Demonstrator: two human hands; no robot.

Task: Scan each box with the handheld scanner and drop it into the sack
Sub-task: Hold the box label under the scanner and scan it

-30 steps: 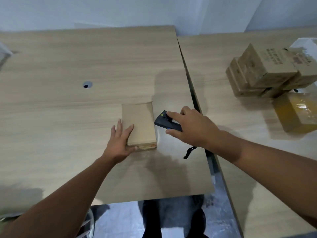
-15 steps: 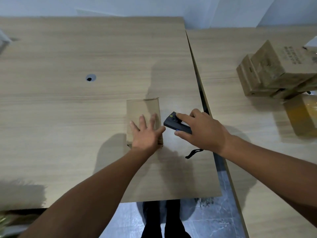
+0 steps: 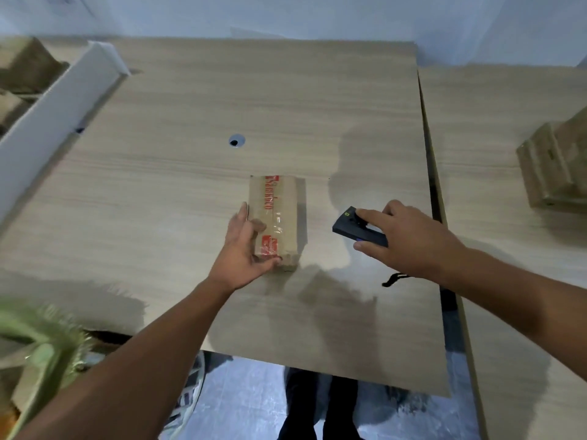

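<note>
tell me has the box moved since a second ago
Yes. The box has been flipped, taped red-printed face now up, and lies further left, away from the seam between the tables.

There is one view only, from a wide-angle camera worn on the person's head. It faces forward and steeply down onto the table (image 3: 178, 223), and it sits close, so both forearms reach in large from the near edge. The left hand (image 3: 241, 252), gripping a box (image 3: 279, 211), and the right hand (image 3: 409, 239), holding a scanner (image 3: 349, 225), lie near the middle. The wall (image 3: 286, 14) runs along the far side, the floor (image 3: 247, 392) shows nearest, and a second table (image 3: 508, 122) enters at the right.
</note>
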